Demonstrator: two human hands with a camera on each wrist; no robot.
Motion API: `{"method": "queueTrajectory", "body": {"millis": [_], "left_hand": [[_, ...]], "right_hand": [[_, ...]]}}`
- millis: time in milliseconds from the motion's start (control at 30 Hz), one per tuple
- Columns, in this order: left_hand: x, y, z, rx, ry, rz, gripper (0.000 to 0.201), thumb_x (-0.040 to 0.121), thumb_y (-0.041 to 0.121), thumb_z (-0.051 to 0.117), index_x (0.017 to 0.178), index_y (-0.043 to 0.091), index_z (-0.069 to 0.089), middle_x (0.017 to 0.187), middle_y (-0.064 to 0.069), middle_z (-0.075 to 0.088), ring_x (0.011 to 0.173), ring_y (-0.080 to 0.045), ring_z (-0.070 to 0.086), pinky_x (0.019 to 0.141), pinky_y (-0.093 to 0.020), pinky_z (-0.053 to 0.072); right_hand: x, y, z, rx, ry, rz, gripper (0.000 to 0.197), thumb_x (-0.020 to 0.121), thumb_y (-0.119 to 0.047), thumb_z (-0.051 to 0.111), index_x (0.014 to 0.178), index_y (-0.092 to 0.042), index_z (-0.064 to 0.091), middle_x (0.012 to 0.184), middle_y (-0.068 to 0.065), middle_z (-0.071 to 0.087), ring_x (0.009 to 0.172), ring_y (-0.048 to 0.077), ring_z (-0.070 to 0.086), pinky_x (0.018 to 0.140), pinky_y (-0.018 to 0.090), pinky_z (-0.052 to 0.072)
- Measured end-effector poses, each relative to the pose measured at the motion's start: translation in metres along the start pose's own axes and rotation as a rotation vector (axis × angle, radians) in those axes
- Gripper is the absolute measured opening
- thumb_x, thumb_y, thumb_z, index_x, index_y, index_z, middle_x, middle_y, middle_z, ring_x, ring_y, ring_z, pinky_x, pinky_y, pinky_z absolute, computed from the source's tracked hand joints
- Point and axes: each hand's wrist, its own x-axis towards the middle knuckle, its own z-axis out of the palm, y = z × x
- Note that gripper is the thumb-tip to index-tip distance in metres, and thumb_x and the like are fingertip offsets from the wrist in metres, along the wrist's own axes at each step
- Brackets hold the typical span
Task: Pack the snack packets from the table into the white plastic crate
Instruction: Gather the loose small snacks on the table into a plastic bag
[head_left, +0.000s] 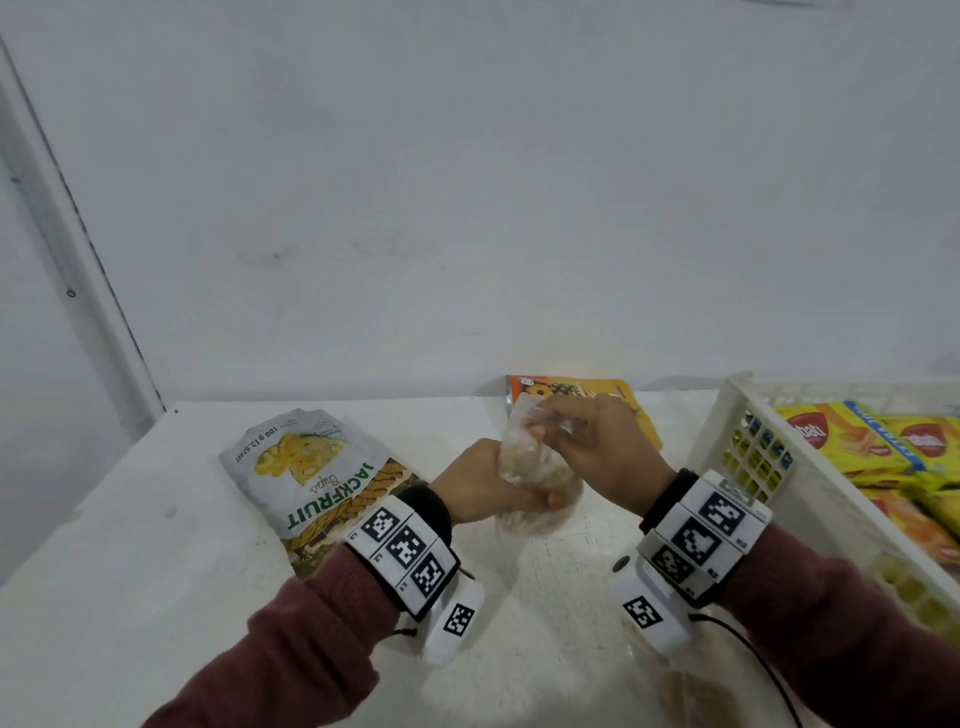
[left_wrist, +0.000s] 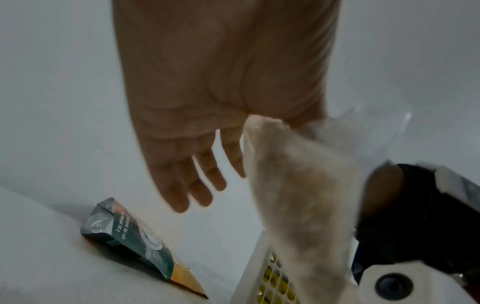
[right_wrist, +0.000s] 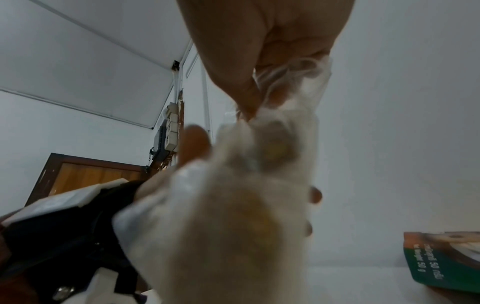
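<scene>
Both hands hold one clear bag (head_left: 535, 467) above the table (head_left: 156, 519). The right hand (head_left: 597, 452) pinches its twisted top; the left hand (head_left: 478, 483) grips its body with curled fingers. Left of the grip lies a jackfruit packet (head_left: 317, 478); behind it an orange packet (head_left: 587, 395), partly hidden. The white crate (head_left: 753, 415) stands to the right, with yellow packets (head_left: 857, 436) inside. The bag's contents are blurred.

my white table top (head_left: 156, 597) carries a grey jackfruit chips bag (head_left: 311, 478) lying flat on the left, an orange snack packet (head_left: 618, 395) by the wall, and the white plastic lattice crate (head_left: 727, 431) at right.
</scene>
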Motion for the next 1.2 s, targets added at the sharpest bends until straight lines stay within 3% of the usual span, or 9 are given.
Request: {"method": "queueTrajectory", "body": {"millis": [133,233,400,500,633,767,867,1033,1200], "left_hand": [[-0.008,0.004,-0.002,-0.191,-0.107,0.097,0.047,0.067,0.018,0.077,0.11,0.012,0.059,0.095,0.004,0.066,0.087,-0.004,0.065,0.075,-0.016,0.052],[-0.011,0.005,-0.005,-0.314,-0.022,0.176,0.045,0.079,0.018,0.069,0.12,0.014,0.055,0.105,0.006,0.064,0.098,-0.003,0.063,0.082,-0.018,0.052],[-0.01,0.002,-0.015,-0.283,0.043,0.205,0.02,0.083,0.006,0.064,0.103,0.0,0.062,0.085,-0.002,0.064,0.076,-0.006,0.061,0.072,-0.017,0.052],[-0.015,0.004,-0.022,-0.249,0.017,0.19,0.017,0.087,0.001,0.059,0.101,0.007,0.064,0.079,0.008,0.067,0.069,0.001,0.059,0.063,-0.011,0.045],[-0.02,0.003,-0.027,-0.221,-0.016,0.145,0.026,0.087,0.01,0.059,0.112,0.004,0.062,0.104,-0.016,0.068,0.089,-0.014,0.062,0.078,-0.021,0.049],[-0.025,0.007,-0.03,-0.22,0.093,0.204,0.017,0.087,0.03,0.057,0.095,0.026,0.07,0.098,0.005,0.072,0.096,-0.005,0.064,0.088,-0.019,0.048],[-0.022,0.002,-0.034,-0.121,0.264,0.291,0.031,0.078,0.047,0.063,0.084,0.018,0.073,0.086,-0.007,0.071,0.083,-0.022,0.064,0.081,-0.034,0.049],[-0.023,0.002,-0.042,-0.177,0.386,0.347,0.012,0.084,0.015,0.065,0.072,0.013,0.068,0.064,0.011,0.066,0.062,-0.002,0.057,0.065,-0.019,0.043],[-0.029,0.0,-0.048,-0.151,0.332,0.336,0.01,0.082,0.02,0.068,0.076,0.012,0.07,0.075,0.004,0.069,0.068,-0.007,0.06,0.068,-0.019,0.047]], "right_hand": [[0.0,0.002,0.0,-0.021,0.052,-0.033,0.03,0.081,-0.031,0.053,0.088,-0.009,0.072,0.077,0.003,0.074,0.068,0.022,0.068,0.068,0.029,0.048],[0.001,0.001,-0.002,-0.068,0.011,-0.081,0.019,0.079,-0.022,0.059,0.086,-0.012,0.073,0.076,-0.003,0.073,0.064,0.013,0.065,0.064,0.019,0.045],[-0.002,-0.005,-0.005,0.017,-0.078,-0.113,0.015,0.075,-0.025,0.061,0.079,-0.017,0.072,0.072,-0.023,0.066,0.065,-0.004,0.058,0.061,0.004,0.039],[0.001,-0.007,-0.01,0.093,-0.086,-0.078,0.004,0.07,-0.022,0.067,0.068,-0.022,0.07,0.064,-0.011,0.062,0.063,0.006,0.055,0.056,0.007,0.04],[0.007,-0.006,-0.009,0.039,-0.067,-0.074,0.005,0.074,-0.021,0.065,0.069,-0.019,0.067,0.079,0.007,0.063,0.072,0.013,0.056,0.066,0.017,0.042],[0.009,-0.008,0.0,0.066,-0.112,-0.008,0.017,0.08,-0.025,0.054,0.081,-0.01,0.062,0.074,-0.009,0.062,0.078,0.007,0.055,0.072,0.013,0.04],[0.01,-0.01,0.003,0.061,-0.083,0.006,0.009,0.08,-0.023,0.057,0.079,-0.015,0.061,0.07,-0.015,0.057,0.074,0.009,0.054,0.071,0.021,0.044],[0.011,-0.013,0.009,0.147,-0.058,0.11,0.026,0.081,-0.008,0.067,0.087,-0.031,0.056,0.069,-0.006,0.06,0.065,0.026,0.053,0.066,0.029,0.045],[0.013,-0.018,0.02,0.063,-0.108,0.093,0.008,0.085,-0.012,0.064,0.08,-0.018,0.064,0.066,-0.013,0.058,0.067,-0.001,0.055,0.062,0.01,0.04]]}}
